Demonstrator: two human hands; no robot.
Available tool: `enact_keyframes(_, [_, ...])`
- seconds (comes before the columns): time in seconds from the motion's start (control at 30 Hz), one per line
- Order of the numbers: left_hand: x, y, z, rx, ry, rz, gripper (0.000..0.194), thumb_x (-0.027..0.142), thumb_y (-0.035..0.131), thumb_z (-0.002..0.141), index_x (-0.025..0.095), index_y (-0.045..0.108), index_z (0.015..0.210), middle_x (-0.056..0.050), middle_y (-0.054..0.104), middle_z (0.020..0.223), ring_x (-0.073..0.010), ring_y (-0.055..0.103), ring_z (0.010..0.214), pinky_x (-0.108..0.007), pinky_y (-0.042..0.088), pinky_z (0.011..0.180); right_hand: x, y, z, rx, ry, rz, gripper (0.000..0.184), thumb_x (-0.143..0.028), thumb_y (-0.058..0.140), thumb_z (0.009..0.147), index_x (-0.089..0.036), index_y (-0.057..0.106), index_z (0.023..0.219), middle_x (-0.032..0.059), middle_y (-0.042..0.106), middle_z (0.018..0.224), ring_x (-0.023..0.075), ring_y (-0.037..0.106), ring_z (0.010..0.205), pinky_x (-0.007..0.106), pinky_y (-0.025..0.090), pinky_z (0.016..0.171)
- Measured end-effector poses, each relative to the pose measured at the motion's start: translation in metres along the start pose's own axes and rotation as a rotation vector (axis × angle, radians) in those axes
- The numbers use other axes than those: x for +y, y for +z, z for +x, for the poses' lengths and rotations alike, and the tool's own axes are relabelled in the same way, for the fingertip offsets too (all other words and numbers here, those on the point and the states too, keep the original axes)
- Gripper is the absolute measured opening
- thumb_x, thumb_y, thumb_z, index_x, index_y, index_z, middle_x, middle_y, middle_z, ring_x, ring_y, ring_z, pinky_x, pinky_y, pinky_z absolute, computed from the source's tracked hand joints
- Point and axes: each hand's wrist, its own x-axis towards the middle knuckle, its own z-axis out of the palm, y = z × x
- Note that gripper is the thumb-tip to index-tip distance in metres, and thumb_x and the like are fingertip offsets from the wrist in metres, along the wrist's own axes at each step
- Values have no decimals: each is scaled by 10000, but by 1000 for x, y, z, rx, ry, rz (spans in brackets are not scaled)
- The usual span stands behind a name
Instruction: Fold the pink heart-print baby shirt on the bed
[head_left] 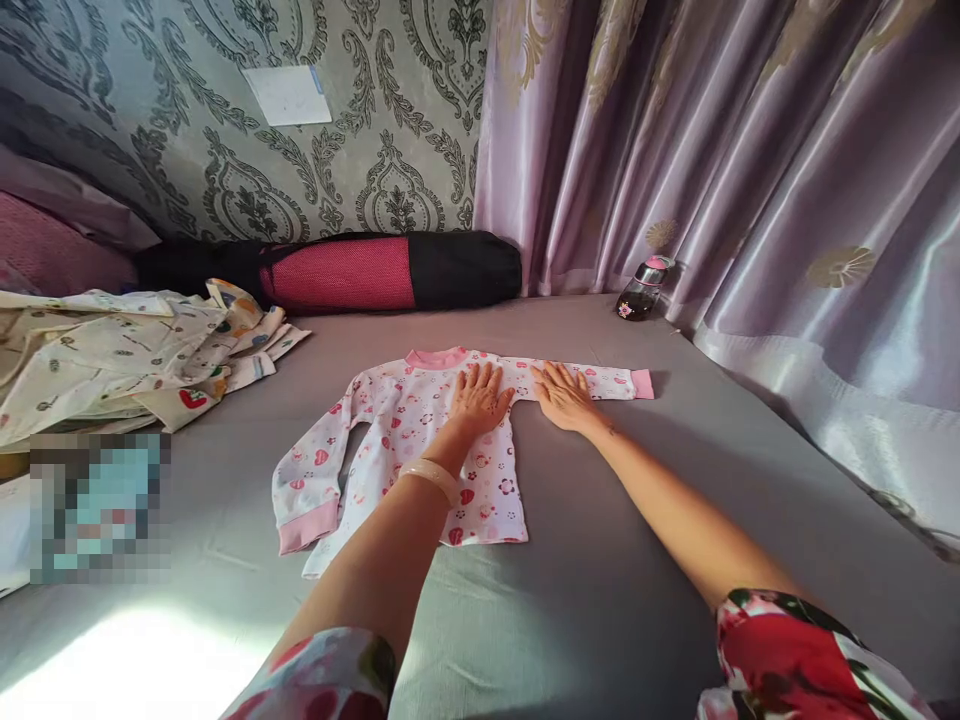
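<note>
A small white long-sleeved shirt (405, 440) with pink hearts, pink collar and pink cuffs lies spread flat on the grey bed sheet (600, 560). My left hand (478, 397) rests flat on its chest, fingers stretched out, a pale bangle on the wrist. My right hand (564, 395) lies flat with fingers spread on the shirt's right sleeve, which runs out to a pink cuff (642, 383). The left sleeve bends down toward me.
A heap of cream printed clothes (127, 360) lies at the left. A black and pink rolled bag (360, 270) lies along the patterned wall. A small bottle (643, 288) stands by the purple curtain (750, 180) at the right. A blurred patch covers something at the left edge.
</note>
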Motion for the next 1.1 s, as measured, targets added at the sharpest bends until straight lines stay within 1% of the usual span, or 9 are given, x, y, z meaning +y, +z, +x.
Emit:
enact_keyframes(0.23, [-1, -2, 0, -21, 5, -17, 663, 524, 192, 1002, 159, 268, 1551, -102, 229, 1634, -323, 154, 1510, -527, 120, 1218, 48, -9, -5, 36, 225, -87, 582, -425, 139, 1014, -281, 294, 1556, 71, 221, 1639, 296, 173, 1502, 606, 157, 1173])
enact_keyframes(0.37, [-2, -12, 2, -119, -5, -98, 646, 523, 213, 1002, 164, 272, 1537, -116, 200, 1640, -300, 128, 1517, -512, 101, 1216, 56, -11, -4, 47, 239, -105, 572, -405, 155, 1013, -271, 309, 1548, 73, 240, 1632, 289, 194, 1495, 584, 168, 1176])
enact_keyframes(0.47, [5, -31, -15, -204, -26, -167, 625, 511, 286, 997, 149, 309, 1506, -159, 233, 1618, -290, 187, 1501, -490, 166, 1200, 53, -15, -2, 32, 237, -77, 564, -404, 178, 1012, -256, 343, 1531, 94, 260, 1621, 306, 214, 1485, 605, 199, 1157])
enact_keyframes(0.57, [19, -48, -57, -148, 56, -177, 552, 488, 445, 966, 177, 437, 1422, -163, 381, 1523, -320, 367, 1396, -488, 295, 1132, 39, -19, -2, 152, 99, -84, 506, -349, 321, 989, -195, 464, 1449, 139, 378, 1549, 318, 322, 1422, 572, 262, 1138])
enact_keyframes(0.67, [35, -55, -110, -71, 152, -195, 425, 486, 552, 929, 209, 572, 1250, -113, 567, 1271, -286, 525, 1200, -452, 394, 1033, 13, -22, -5, 279, -215, -40, 392, -264, 467, 939, -162, 598, 1294, 129, 559, 1367, 274, 493, 1244, 426, 366, 1087])
enact_keyframes(0.73, [44, -56, -141, -71, 200, -214, 425, 511, 629, 883, 190, 604, 1160, -96, 602, 1142, -260, 560, 1106, -407, 425, 983, -6, -21, -9, 280, -401, -1, 311, -212, 500, 922, -168, 649, 1193, 104, 625, 1239, 243, 538, 1151, 362, 401, 1041])
enact_keyframes(0.8, [51, -56, -165, -86, 201, -214, 453, 522, 681, 844, 177, 603, 1126, -87, 610, 1081, -249, 570, 1048, -373, 449, 928, -21, -19, -14, 249, -527, -14, 265, -162, 495, 918, -180, 674, 1113, 91, 645, 1166, 233, 544, 1115, 342, 417, 999])
enact_keyframes(0.93, [57, -58, -191, -136, 164, -155, 369, 466, 678, 866, 169, 594, 1068, -81, 621, 1062, -237, 578, 990, -347, 474, 856, -34, -17, -18, 204, -575, -127, 321, -79, 409, 932, -186, 683, 1060, 97, 652, 1114, 231, 554, 1048, 330, 435, 878])
enact_keyframes(1.1, [60, -55, -197, -119, 195, -85, 183, 329, 548, 960, 173, 599, 1042, -80, 634, 1093, -225, 579, 1014, -341, 482, 882, -34, -19, -17, 173, -560, -246, 363, -47, 387, 925, -195, 671, 1095, 105, 645, 1109, 230, 554, 1027, 329, 411, 843])
